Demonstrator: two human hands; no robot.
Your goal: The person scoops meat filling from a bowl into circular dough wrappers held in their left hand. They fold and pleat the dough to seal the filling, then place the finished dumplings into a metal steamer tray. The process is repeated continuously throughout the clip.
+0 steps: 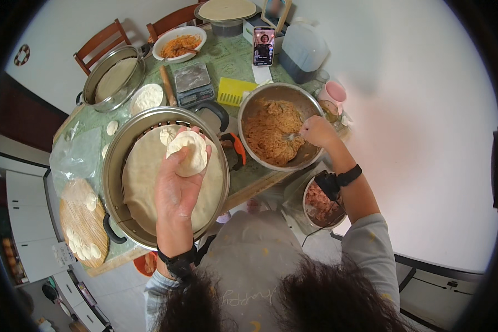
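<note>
A round dough wrapper (194, 159) rests in my left hand (178, 191), with the thumb lying across its middle. That hand is above a large metal steamer (112, 182) lined with a pale cloth (143, 174). One pleated bun (166, 135) sits on the liner, partly covered by my fingers. My right hand (318, 131) grips a metal utensil (291, 136), perhaps a fork or spoon, whose end is in the orange-brown filling (272, 128). This filling lies in a stainless steel bowl (249, 92) to the right of the steamer.
A floured wooden board (95, 226) holds several dough pieces (83, 247). Behind the steamer are a flour bowl (148, 98), rolling pin (167, 85), digital scale (194, 84) and yellow scraper (235, 90). A phone (264, 46) stands upright. Minced meat (321, 201) fills a pot below the table edge.
</note>
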